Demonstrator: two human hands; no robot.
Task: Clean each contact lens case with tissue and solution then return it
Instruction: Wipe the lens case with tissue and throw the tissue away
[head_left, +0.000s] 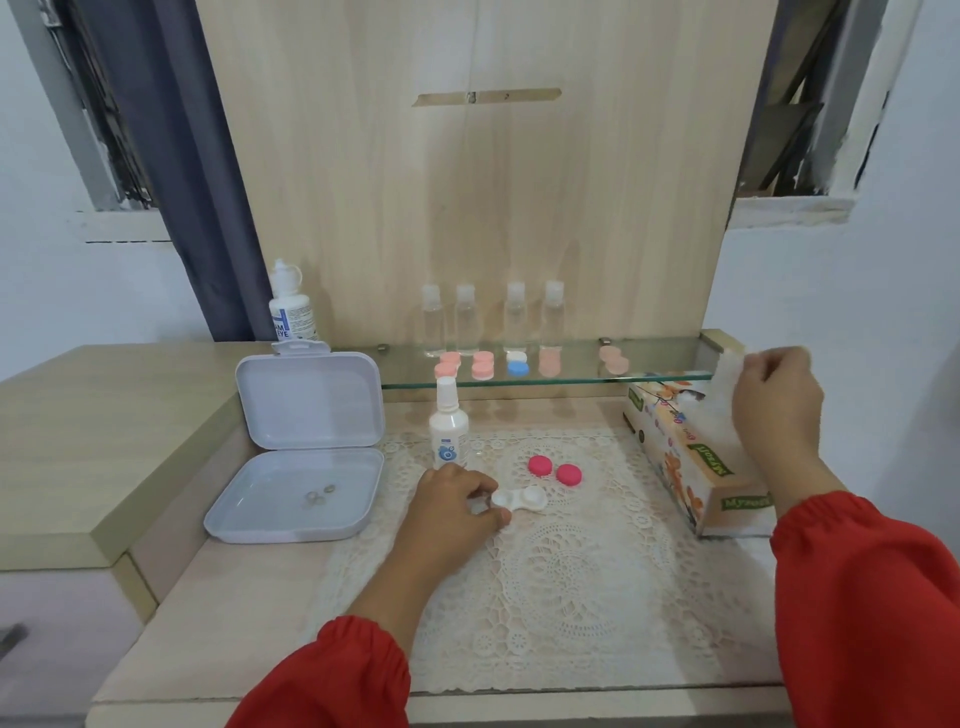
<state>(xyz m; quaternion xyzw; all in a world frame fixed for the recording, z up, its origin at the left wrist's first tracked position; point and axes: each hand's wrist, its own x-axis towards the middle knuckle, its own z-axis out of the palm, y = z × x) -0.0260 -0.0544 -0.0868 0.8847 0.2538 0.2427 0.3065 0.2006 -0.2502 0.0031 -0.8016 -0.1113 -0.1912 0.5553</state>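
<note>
Left hand (457, 499) pinches the light, rigid, uncapped lens case (519, 500) by one well; right hand (776, 402) pinches soft, tear-prone tissue (727, 374).

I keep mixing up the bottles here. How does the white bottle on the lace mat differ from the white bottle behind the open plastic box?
The bottle on the lace mat is slimmer, with a narrow closed cap; the bottle behind the box is broader, its flip cap hanging open. The mat bottle carries a small blue round logo, the rear one dark blue block lettering. The mat bottle stands by the left hand; the rear one stands beyond it. Both are white and upright.
</note>
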